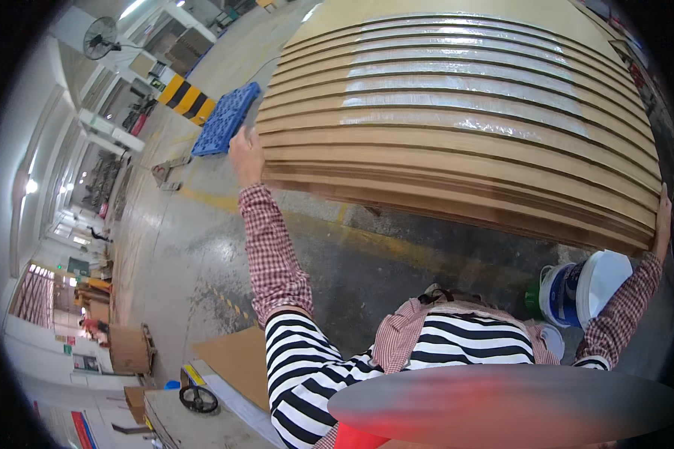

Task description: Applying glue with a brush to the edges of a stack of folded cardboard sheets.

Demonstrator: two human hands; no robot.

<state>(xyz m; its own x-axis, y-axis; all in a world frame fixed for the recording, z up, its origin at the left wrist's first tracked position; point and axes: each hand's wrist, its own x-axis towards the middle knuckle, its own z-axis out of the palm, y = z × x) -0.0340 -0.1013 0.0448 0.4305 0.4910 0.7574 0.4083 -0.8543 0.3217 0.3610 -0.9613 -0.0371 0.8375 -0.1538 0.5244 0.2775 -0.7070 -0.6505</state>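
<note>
**Wide stack of cardboard sheets held at both ends**

Left hand [246, 153]: arm stretched up and out, palm pressed flat to the left end of the stack of cardboard sheets [457, 127], fingers wrapped over the edge. Hand closed on the stack, not spread free.

Right hand [662, 224]: at the far right end of the same stack, near the rim of the view; it clasps the lower corner, though how the fingers curl cannot be told there.

The stack sits in front of the person at chest height and above, well off the concrete floor [202, 247]. Many brown corrugated sheets lie edge-on, some with strips of clear tape along their faces. Sleeves are red check over a black-and-white striped top.

Judged step: the load is carried or steadied between the two hands, arms at full span. The next move likely calls for even grip at both ends, since the sheets could slide or fan.

Further out: a white bucket [588, 288] with blue print low right, a blue plastic pallet [225, 120] on the floor upper left, a yellow-black striped barrier [186, 98] beyond it, loose cardboard [236, 359] lower left
</note>
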